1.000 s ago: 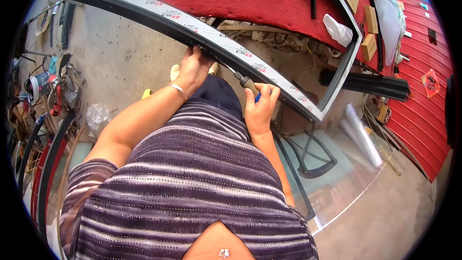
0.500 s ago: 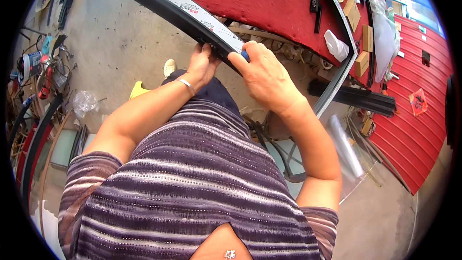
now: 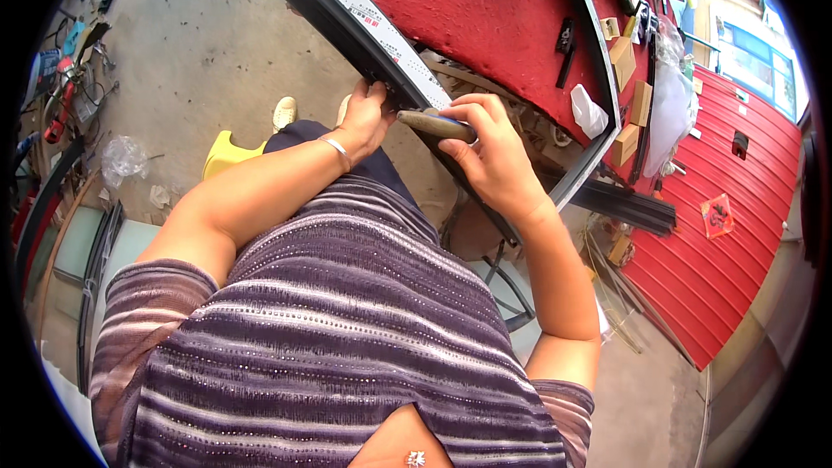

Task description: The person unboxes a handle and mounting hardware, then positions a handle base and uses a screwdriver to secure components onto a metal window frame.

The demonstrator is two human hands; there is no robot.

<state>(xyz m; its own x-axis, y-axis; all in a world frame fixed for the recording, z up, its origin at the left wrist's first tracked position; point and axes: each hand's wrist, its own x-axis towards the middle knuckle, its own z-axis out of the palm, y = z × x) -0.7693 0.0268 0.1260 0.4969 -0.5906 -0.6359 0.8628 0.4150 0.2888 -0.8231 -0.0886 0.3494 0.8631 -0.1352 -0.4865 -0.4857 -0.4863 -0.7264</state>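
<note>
The left hand (image 3: 368, 117) grips the near edge of a long dark frame bar (image 3: 364, 30), fingers curled over it. This bar runs diagonally from the upper left down toward the right, along the edge of the red worktop (image 3: 485, 9). Just beside it, the right hand (image 3: 490, 156) is wrapped around a brown-handled tool (image 3: 436, 126), whose tip points toward the left hand's fingers at the bar.
</note>
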